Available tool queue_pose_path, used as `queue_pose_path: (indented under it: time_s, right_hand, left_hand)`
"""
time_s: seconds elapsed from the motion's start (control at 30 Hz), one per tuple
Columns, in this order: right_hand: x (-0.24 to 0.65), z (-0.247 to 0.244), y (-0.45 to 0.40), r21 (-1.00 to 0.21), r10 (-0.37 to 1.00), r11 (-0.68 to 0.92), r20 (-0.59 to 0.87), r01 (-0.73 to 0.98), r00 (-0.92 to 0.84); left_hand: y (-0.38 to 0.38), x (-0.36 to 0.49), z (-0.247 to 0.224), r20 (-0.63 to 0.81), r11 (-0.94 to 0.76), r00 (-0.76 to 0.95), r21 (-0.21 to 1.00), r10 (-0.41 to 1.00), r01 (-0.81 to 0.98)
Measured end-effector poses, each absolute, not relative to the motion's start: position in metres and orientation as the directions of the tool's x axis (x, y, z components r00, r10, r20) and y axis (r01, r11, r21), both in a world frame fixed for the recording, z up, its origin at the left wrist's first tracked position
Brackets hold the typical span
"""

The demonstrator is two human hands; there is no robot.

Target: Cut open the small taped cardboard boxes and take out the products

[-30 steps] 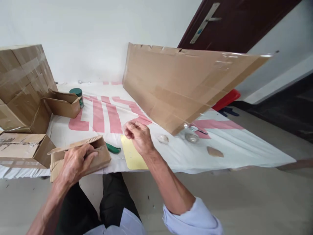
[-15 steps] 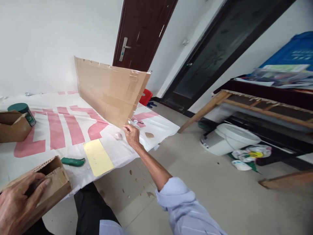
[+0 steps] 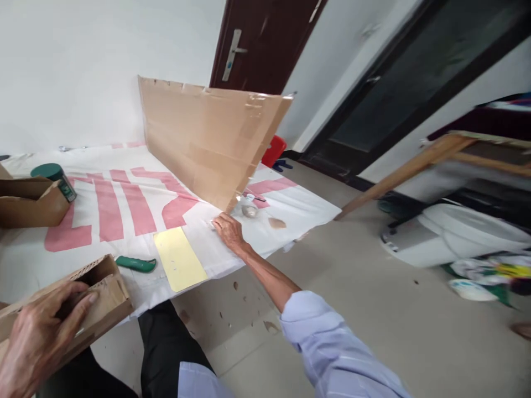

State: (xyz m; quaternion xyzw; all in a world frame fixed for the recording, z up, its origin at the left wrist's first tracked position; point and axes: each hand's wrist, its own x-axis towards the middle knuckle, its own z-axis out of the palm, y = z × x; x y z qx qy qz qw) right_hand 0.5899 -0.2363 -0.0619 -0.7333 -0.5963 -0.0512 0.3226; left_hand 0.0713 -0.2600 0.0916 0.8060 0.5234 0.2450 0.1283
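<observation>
My left hand [image 3: 45,331] grips a long cardboard box [image 3: 103,304] at the lower left, thumb on its upper flap. My right hand [image 3: 229,232] is on the white-and-pink cloth [image 3: 224,260], its fingers closed by the lower corner of a big upright cardboard sheet [image 3: 199,138]; what they hold, if anything, is too small to name. Just beyond it lies a small clear bundle [image 3: 249,210]. A yellow card [image 3: 180,260] and a green-handled tool [image 3: 136,264] lie between my hands.
At the left are an open cardboard box [image 3: 33,207] and a green can [image 3: 52,174]. A brown scrap [image 3: 276,223] lies near the table's right end. Beyond, a white bucket [image 3: 452,235] stands on the floor under a wooden-legged table [image 3: 410,171].
The view has shifted to the right. My right hand has moved slightly back from the sheet's corner to the spot where a small pale bundle lay. My left hand keeps its hold on the box.
</observation>
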Motion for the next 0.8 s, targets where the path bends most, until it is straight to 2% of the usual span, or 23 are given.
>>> queue_pose_path:
  time_s: [0.17,0.33,0.4,0.5,0.63,0.8]
  right_hand:
    - [0.588,-0.072,-0.246,-0.403,0.849,-0.053,0.463,0.914,0.254]
    - [0.591,-0.084,-0.253,-0.491,0.794,-0.048,0.509,0.87,0.331]
    - [0.592,-0.086,-0.251,-0.525,0.783,-0.061,0.503,0.849,0.367]
    - [0.591,-0.084,-0.243,-0.572,0.771,-0.08,0.483,0.816,0.414]
    - [0.589,-0.076,-0.24,-0.602,0.773,-0.1,0.455,0.793,0.442]
    - [0.589,-0.065,-0.252,-0.546,0.804,-0.122,0.435,0.829,0.405]
  left_hand:
    - [-0.269,0.082,0.101,0.313,-0.477,0.365,0.472,0.877,0.741]
    - [-0.274,0.088,0.111,0.272,-0.469,0.382,0.477,0.883,0.744]
    - [-0.278,0.083,0.113,0.298,-0.5,0.402,0.471,0.866,0.727]
    - [-0.288,0.064,0.115,0.374,-0.531,0.397,0.392,0.838,0.751]
    - [-0.31,0.023,0.117,0.388,-0.51,0.381,0.32,0.839,0.798]
    - [-0.335,-0.026,0.108,0.364,-0.412,0.26,0.443,0.894,0.796]
